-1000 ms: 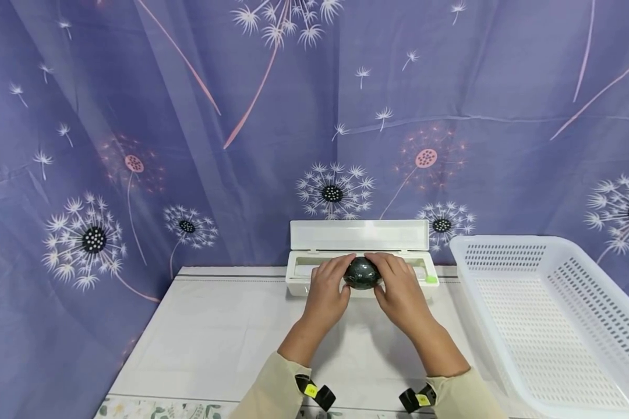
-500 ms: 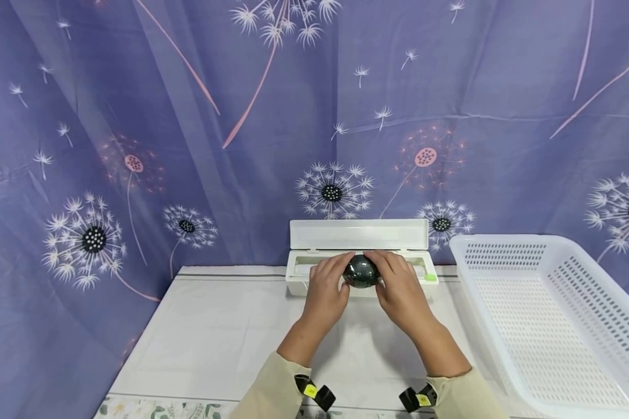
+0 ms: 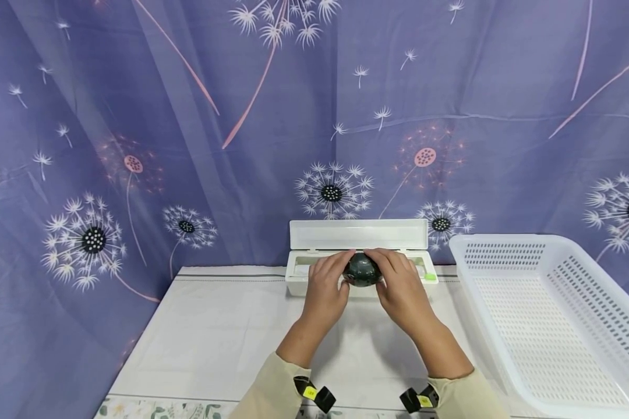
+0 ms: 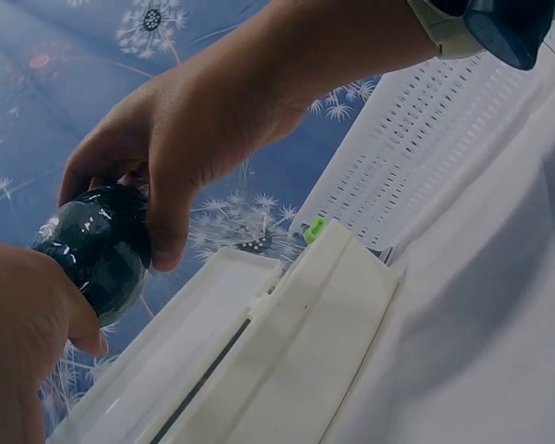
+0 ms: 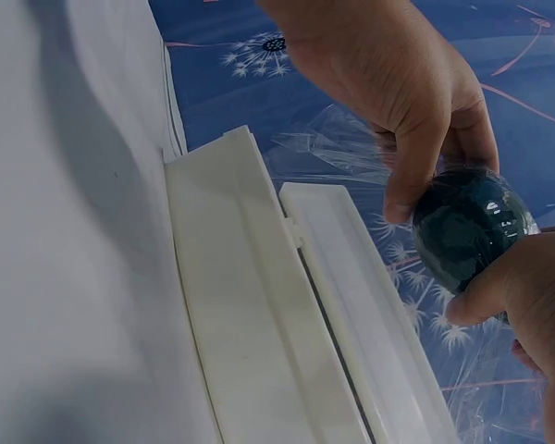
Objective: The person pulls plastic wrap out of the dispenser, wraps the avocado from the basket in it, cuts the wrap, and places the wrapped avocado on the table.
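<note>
Centrally, a person's left hand point(image 3: 325, 290) and right hand point(image 3: 402, 286) grip a glossy dark green ball point(image 3: 361, 270) between them, fingers and thumbs bent round its two sides, the gap in each hand no wider than the ball. Its shiny surface looks wrapped, and the fingers cover its flanks. Creased clear film point(image 5: 333, 143), faint against the curtain point(image 3: 241, 198), shows beside the left hand in the right wrist view; where it ends is hard to make out. Behind and below both hands is a long white box point(image 3: 300, 287), its lid point(image 3: 359, 234) raised; the hands and ball hide much of its inside. A bright green piece point(image 3: 430, 276) sits at its end, just beyond the right hand. Farther right of that hand, a white perforated basket point(image 3: 550, 337) is cut off by the frame. Each wrist view crops the wearer's own hand.
</note>
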{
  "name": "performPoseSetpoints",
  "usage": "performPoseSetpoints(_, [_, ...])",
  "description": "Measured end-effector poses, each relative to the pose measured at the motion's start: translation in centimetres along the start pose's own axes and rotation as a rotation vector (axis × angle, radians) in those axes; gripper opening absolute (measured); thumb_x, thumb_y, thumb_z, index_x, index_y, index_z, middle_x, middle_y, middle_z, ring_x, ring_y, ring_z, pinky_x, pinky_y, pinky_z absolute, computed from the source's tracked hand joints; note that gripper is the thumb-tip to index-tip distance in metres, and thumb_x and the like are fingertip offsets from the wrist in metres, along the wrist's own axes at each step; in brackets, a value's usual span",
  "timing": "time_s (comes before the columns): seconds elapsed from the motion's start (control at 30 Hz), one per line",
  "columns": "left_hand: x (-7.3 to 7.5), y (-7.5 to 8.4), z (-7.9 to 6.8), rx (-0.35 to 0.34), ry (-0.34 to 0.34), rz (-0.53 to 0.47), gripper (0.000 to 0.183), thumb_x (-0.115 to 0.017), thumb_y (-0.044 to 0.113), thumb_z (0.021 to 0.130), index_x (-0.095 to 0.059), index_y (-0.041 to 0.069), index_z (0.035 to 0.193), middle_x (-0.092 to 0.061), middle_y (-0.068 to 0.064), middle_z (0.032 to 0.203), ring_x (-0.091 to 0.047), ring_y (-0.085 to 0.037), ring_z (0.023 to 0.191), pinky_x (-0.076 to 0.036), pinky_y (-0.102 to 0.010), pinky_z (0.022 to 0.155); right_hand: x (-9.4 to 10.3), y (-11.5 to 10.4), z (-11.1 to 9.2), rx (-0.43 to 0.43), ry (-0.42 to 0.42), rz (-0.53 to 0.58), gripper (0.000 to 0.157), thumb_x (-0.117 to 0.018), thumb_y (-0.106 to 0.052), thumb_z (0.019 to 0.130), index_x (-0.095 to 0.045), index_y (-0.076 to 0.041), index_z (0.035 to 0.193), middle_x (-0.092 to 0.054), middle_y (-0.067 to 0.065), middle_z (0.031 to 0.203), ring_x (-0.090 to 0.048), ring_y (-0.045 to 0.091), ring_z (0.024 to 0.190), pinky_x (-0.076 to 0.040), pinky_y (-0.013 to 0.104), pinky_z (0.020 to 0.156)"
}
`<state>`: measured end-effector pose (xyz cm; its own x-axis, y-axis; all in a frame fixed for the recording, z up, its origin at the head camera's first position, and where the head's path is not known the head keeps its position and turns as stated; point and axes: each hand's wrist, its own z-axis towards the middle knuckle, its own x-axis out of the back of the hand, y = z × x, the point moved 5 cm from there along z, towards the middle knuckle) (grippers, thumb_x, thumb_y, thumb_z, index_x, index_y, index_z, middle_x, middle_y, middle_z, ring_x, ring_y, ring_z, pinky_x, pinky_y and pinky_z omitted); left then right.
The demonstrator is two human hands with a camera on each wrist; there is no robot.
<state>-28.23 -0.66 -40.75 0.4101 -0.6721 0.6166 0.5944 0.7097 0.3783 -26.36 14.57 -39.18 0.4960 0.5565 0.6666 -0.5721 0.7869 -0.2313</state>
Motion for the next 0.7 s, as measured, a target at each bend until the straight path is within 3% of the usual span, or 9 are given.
performPoseSetpoints(0.7, [1.9, 1.3, 0.5, -0.039, 0.035, 0.003, 0.071, -0.075, -0.005, 0.071, -0.058, 0.024, 0.133, -0.063, 0.008, 0.126, -0.057, -0.016, 0.114, -0.042, -0.035, 0.092, 1.5, -0.8, 0.4, 0.038, 0.053, 0.02, 0.07, -0.073, 0.011, 0.069, -0.054, -0.012, 0.132, -0.058, 0.008, 0.126, -0.053, 0.03, 0.113, -0.042, 0.045, 0.089])
